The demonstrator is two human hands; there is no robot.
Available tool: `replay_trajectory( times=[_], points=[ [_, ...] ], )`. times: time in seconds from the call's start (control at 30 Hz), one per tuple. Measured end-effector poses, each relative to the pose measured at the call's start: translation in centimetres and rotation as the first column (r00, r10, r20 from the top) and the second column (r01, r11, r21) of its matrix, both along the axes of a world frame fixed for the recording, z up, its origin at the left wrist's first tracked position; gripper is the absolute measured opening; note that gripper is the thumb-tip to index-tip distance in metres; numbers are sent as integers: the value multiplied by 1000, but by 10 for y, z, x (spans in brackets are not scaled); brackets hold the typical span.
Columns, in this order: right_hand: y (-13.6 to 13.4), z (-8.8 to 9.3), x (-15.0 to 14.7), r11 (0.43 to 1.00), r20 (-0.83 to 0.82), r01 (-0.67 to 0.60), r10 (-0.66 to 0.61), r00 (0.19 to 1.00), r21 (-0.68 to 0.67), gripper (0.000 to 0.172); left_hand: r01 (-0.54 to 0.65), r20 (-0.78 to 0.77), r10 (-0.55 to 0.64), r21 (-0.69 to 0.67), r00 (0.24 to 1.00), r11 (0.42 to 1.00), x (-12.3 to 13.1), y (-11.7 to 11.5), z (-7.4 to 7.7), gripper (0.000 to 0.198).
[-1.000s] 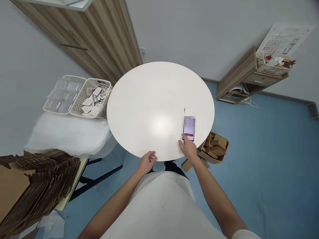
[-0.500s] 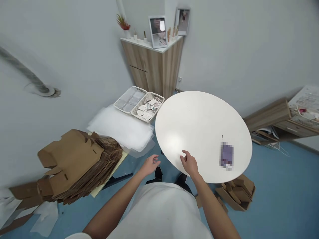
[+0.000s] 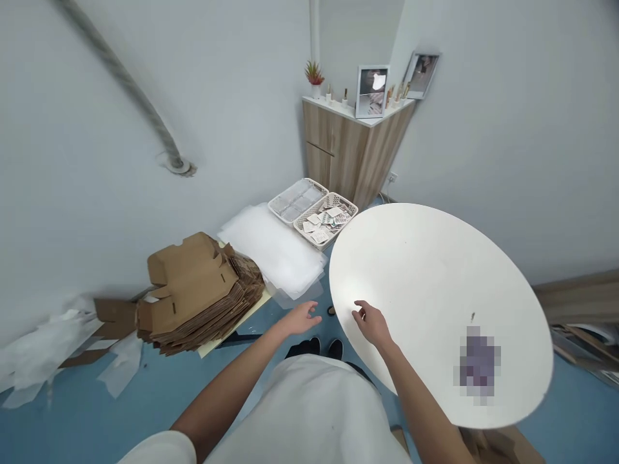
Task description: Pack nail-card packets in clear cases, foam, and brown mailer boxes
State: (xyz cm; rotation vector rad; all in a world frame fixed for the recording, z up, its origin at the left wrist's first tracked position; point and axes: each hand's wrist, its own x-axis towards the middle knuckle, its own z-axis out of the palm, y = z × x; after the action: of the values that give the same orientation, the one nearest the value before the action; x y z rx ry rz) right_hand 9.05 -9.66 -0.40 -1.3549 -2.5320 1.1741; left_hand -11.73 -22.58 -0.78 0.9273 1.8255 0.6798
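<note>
My left hand [image 3: 300,318] hangs in the air over the blue floor, thumb and fingers apart, holding nothing. Close by are the white sheets [image 3: 276,248], piled to its upper left. Over the near left edge of the round white table [image 3: 425,270] is my right hand [image 3: 372,323], its fingers loosely curled and apart, with nothing in it. I cannot tell whether it touches the tabletop. A pixelated purple item [image 3: 480,364] lies on the table's right part, blurred beyond naming.
Flattened cardboard boxes [image 3: 193,277] form a stack at left. Behind the sheets sit a basket of small cards [image 3: 325,220] and a basket of clear packets [image 3: 297,200]. A wooden cabinet [image 3: 338,145] fills the corner. Crumpled white wrapping [image 3: 48,348] lies on the floor.
My view has swung left, so the table, baskets and cardboard stack appear further right. Both hands stay empty and keep nearly the same pose.
</note>
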Motion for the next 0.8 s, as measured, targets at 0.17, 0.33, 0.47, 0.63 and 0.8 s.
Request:
replay_trajectory(
  times=[0.17,0.33,0.47,0.63,0.8],
  points=[
    [15,-5,-22,996,-30,-87,86,996,-23,33,-38,-110,47,80,993,996,-15,15,11,55],
    [31,-7,-47,986,-50,-159,157,986,-41,33,-20,-188,40,106,981,994,-38,42,18,50],
    [48,-10,-71,991,-75,-135,134,988,-18,33,28,-221,-4,106,975,994,-65,68,18,50],
    [71,-12,-108,992,-85,-123,123,989,7,33,105,-254,-80,88,964,991,-105,99,17,49],
    [92,-6,-155,989,-80,-128,134,988,74,33,146,-336,-86,159,938,976,-138,138,9,45]
  ],
)
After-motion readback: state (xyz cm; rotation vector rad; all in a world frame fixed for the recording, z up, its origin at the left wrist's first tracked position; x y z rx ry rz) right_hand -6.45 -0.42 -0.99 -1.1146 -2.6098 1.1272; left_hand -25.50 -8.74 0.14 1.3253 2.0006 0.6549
